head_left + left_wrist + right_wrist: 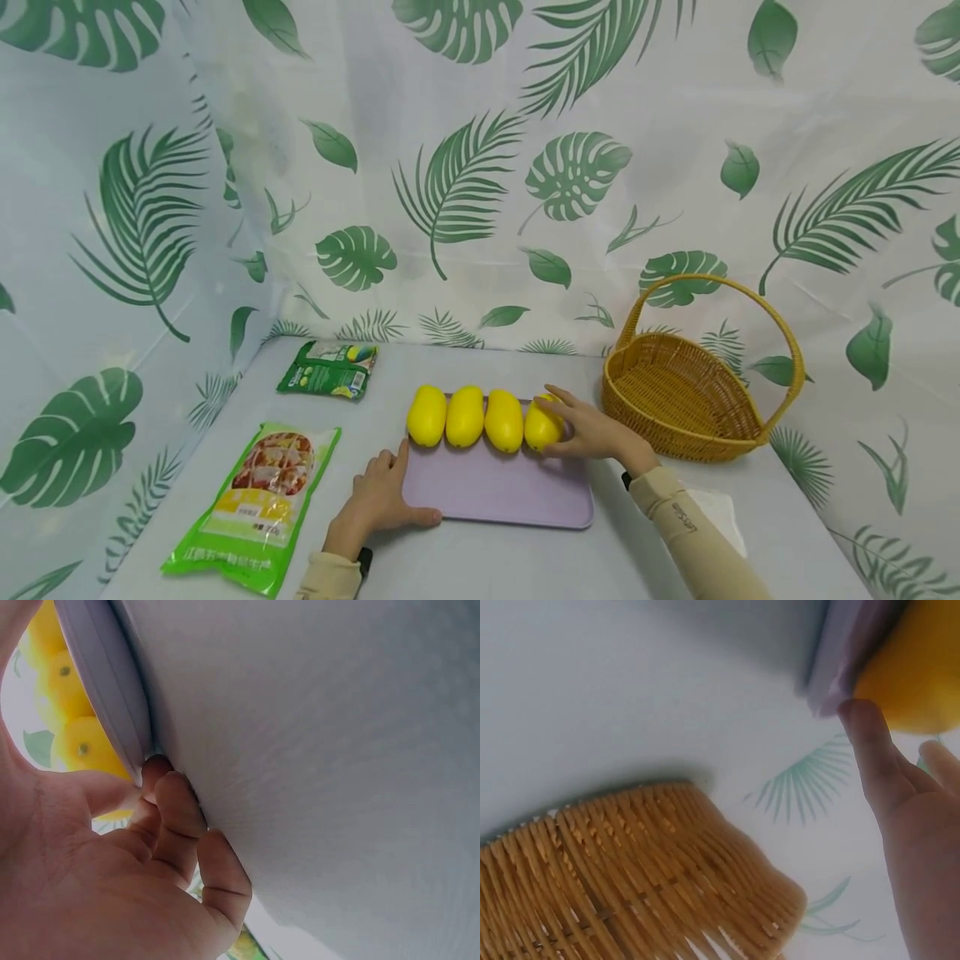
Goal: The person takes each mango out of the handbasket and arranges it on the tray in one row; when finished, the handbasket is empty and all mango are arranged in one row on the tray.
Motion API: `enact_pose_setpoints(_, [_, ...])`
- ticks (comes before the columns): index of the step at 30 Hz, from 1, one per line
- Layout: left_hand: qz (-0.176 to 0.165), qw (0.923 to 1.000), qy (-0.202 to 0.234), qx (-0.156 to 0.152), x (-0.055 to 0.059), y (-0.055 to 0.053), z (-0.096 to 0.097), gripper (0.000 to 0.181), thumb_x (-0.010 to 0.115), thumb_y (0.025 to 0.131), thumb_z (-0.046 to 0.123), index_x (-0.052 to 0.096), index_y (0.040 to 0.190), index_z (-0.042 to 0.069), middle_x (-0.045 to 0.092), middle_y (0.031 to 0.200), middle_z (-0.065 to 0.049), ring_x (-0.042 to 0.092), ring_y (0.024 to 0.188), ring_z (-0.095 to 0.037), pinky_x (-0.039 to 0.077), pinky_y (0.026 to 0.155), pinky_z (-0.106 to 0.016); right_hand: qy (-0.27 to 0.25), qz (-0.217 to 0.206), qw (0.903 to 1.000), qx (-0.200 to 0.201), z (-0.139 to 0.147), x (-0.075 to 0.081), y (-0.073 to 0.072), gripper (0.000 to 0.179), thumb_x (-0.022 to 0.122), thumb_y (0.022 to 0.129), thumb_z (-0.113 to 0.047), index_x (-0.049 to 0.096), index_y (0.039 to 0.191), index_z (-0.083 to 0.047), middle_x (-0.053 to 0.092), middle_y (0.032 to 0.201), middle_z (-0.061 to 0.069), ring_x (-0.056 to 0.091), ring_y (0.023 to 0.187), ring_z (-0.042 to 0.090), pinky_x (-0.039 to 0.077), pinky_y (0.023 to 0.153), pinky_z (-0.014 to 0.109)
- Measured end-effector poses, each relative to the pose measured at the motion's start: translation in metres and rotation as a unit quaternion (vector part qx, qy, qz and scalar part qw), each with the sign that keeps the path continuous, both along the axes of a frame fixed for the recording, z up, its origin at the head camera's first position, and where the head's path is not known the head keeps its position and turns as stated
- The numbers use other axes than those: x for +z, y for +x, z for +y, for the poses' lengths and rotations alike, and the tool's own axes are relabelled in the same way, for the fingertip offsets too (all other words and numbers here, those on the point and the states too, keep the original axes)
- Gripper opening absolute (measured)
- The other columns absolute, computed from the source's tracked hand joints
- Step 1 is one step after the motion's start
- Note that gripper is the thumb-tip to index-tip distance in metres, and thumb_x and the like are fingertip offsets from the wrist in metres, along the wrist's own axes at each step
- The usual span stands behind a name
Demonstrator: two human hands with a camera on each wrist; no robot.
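Observation:
A light purple tray (495, 487) lies on the table with several yellow mangoes in a row along its far side, among them a leftmost mango (427, 417) and a middle one (503, 422). My left hand (382, 492) holds the tray's near left corner, thumb along the front edge. In the left wrist view its curled fingers (180, 806) touch the tray's rim (112, 682). With my right hand (588, 427) I grip the rightmost mango (542, 425), thumb in front and fingers over the back. The right wrist view shows that mango (922, 675) beside the tray's end.
A wicker basket (682, 400) with a tall handle stands right of the tray. On the left lie a green and white food bag (255, 508) and, farther back, a smaller green packet (330, 370). Something white and flat (716, 517) lies by the right forearm. Leaf-printed curtain (465, 250) hangs behind.

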State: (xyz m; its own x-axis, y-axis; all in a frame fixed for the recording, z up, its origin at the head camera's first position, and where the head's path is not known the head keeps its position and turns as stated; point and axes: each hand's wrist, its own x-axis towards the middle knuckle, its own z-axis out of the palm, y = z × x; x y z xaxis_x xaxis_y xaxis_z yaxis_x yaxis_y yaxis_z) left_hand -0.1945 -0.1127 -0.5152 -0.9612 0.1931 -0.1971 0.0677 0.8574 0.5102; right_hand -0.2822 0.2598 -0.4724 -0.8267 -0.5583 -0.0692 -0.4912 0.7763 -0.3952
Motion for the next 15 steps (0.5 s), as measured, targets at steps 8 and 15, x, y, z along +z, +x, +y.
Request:
enact_pose_setpoints(8, [-0.002,1.0,-0.005,-0.002,0.0,0.001,0.001,0.132,0.085,0.062,0.068,0.025,0.158,0.001,0.05,0.129,-0.021,0.048,0.111,-0.031,0.041,0.092,-0.059,-0.034,-0.004,0.998,-0.052,0.007,0.003,0.005,0.086,0.067,0.088,-0.059,0.034,0.158,-0.02,0.02,0.168,0.016,0.029,0.15,0.046,0.031,0.114,0.067])
enact_pose_setpoints(15, [-0.003,1.0,-0.007,0.001,-0.001,0.0,0.001,0.133,0.085,0.061,0.069,0.025,0.158,0.001,0.05,0.133,-0.022,0.048,0.114,-0.033,0.041,0.095,-0.061,-0.044,0.022,0.9959,-0.076,0.011,0.001,0.013,0.084,0.065,0.091,-0.058,0.036,0.157,-0.015,0.027,0.165,0.017,0.034,0.147,0.046,0.034,0.113,0.066])
